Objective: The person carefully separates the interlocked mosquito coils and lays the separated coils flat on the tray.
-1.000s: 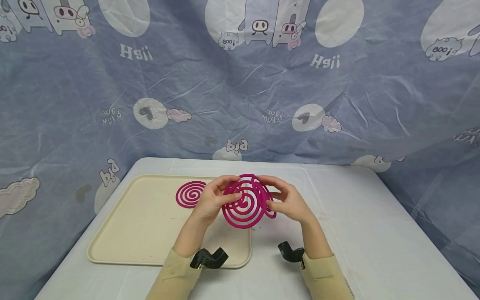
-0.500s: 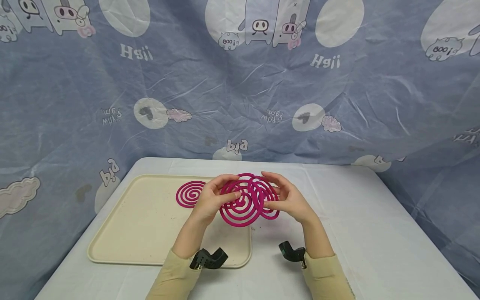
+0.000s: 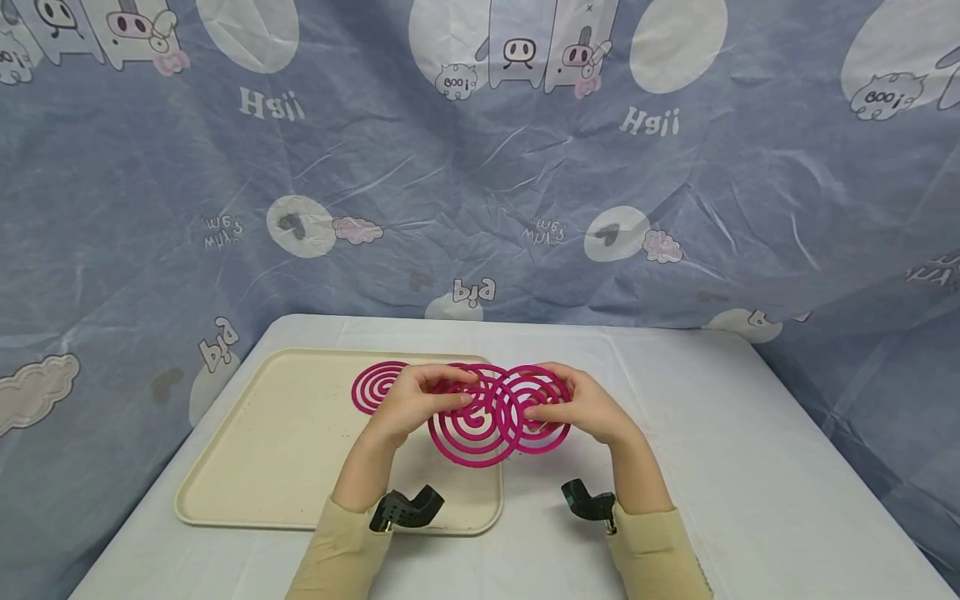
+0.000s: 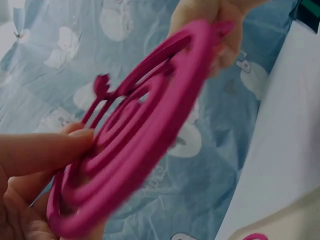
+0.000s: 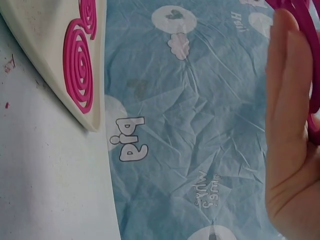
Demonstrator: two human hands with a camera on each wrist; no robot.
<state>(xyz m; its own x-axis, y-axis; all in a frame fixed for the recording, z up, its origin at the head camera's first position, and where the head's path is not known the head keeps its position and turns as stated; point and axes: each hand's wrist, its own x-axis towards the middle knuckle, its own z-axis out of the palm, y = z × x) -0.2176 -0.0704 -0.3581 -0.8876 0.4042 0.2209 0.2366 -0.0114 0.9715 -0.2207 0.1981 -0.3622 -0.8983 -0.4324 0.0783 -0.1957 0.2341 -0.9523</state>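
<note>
Two magenta mosquito coils overlap in the air over the tray's right edge in the head view. My left hand (image 3: pixel 401 408) pinches the left coil (image 3: pixel 475 421) between thumb and fingers. With its thumb in front, my right hand (image 3: pixel 588 408) grips the right coil (image 3: pixel 542 451). In the left wrist view a coil (image 4: pixel 172 120) slants away from the left thumb, with part of the other hand beyond it. At the right wrist view's edge, the right fingers hide most of a coil (image 5: pixel 314 55). Whether the two coils still interlock, I cannot tell.
A cream tray (image 3: pixel 262 467) lies on the white table (image 3: pixel 712 467), left of centre. On it lie flat magenta coils (image 5: pixel 79 65), partly hidden by my left hand in the head view. Small magenta crumbs dot the table. A patterned blue cloth (image 3: pixel 480 183) hangs behind.
The two held coils have spread apart sideways, from nearly stacked to overlapping only at their inner edges. The left hand has shifted left and the right hand right; both are slightly lower.
</note>
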